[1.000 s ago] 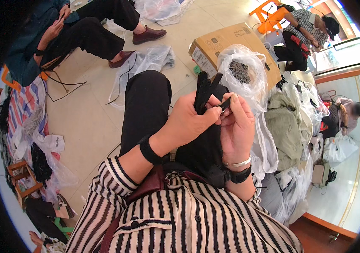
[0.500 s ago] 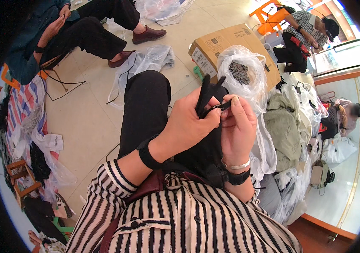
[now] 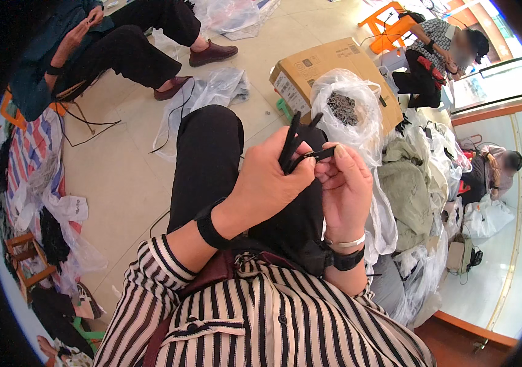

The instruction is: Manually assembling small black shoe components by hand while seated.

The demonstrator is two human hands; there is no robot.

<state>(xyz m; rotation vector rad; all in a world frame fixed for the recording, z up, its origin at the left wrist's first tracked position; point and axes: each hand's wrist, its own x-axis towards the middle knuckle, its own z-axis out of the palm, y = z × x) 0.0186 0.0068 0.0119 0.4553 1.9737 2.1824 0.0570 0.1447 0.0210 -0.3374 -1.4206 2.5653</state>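
My left hand (image 3: 264, 177) is closed around a folded black strip (image 3: 290, 142), which looks like zipper tape. Its loose ends stick up above the fingers. Between the two hands, a narrow stretch of the strip runs sideways with a small shiny spot on it. My right hand (image 3: 348, 189) pinches the far end of that stretch between thumb and fingertips. Both hands are above my black-trousered legs. Just beyond them, an open clear plastic bag (image 3: 365, 131) holds many small dark pieces (image 3: 342, 108), too small to name.
The bag rests against a cardboard box (image 3: 298, 67). Cloth and plastic bags are heaped along the right, by a grey-green cloth (image 3: 405, 189). Another person sits at the upper left, and more people sit at the right. A wooden stool (image 3: 28, 257) stands at the lower left.
The view has shifted slightly. The narrow stretch of strip between my hands lies a little straighter, and both hands keep their grip.
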